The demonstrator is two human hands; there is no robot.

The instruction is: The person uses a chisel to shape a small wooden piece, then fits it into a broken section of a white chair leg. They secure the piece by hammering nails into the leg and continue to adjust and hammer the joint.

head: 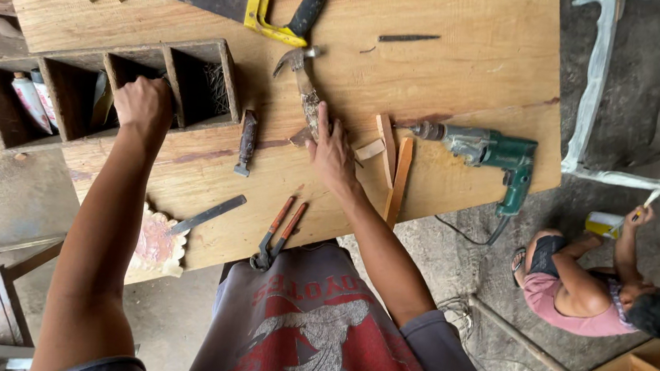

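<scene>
Workshop, dusty concrete floor; plywood table [451, 69] seen from above, littered with tools. Left hand [143, 105] resting on front edge of wooden compartment box [108, 86], fingers curled over the divider wall, gripping the box itself, nothing else held. Right hand [331, 152] flat on table, fingers spread and released, fingertips touching the handle of the claw hammer [303, 88]; hammer head pointing away, toward the yellow handsaw [286, 5]. Hammer not yet lifted.

Near right hand: thin wood strips [393, 171] just beside the wrist, green electric drill [488, 153] beyond them. Chisel [247, 142] between the two hands; pliers with orange handles [278, 233] and flat file [206, 214] at near edge. Tubes [31, 100] in leftmost compartment.

Judgement on technique: slide palm fully over hammer handle before closing, grip low for balance, keep strips clear of the sweep. Hold box steady with left hand so it does not skid.

Second person crouched on floor at right [575, 290], separate work.
</scene>
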